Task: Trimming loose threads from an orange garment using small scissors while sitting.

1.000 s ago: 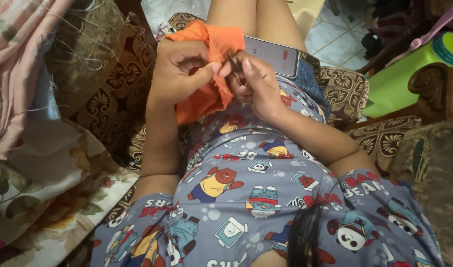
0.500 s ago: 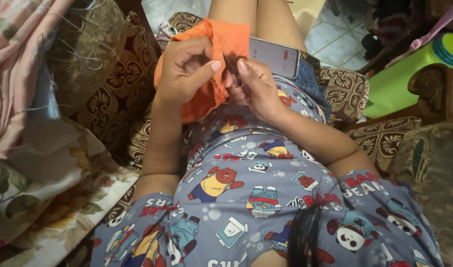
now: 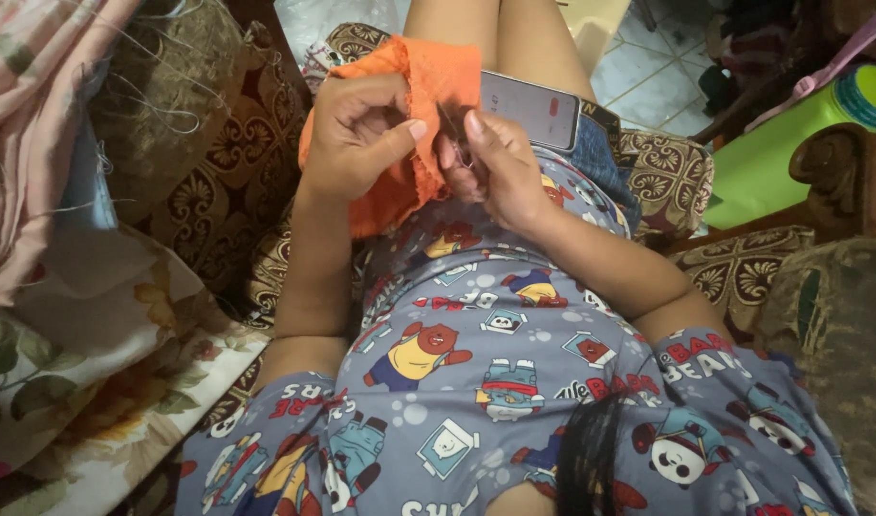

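An orange lace cloth (image 3: pixel 443 81) is bunched over my lap. My left hand (image 3: pixel 361 134) grips it, thumb stretched right along its edge. My right hand (image 3: pixel 490 162) pinches a small thin dark tool (image 3: pixel 450 122) held against the cloth, right beside my left thumb. Both hands almost touch. A phone (image 3: pixel 533 107) lies on my thigh just behind my right hand. What the tool is, I cannot tell for sure.
I sit on a brown patterned sofa (image 3: pixel 227 162). Floral cushions (image 3: pixel 65 373) and pink cloth (image 3: pixel 27 115) pile up at the left. A green bottle (image 3: pixel 791 134) lies at the right by a wooden armrest (image 3: pixel 839 182). Tiled floor (image 3: pixel 658 67) lies ahead.
Both hands and the orange cloth have lifted a little and the cloth has been gathered higher in my left hand. My right hand stays pressed to its edge with the tool.
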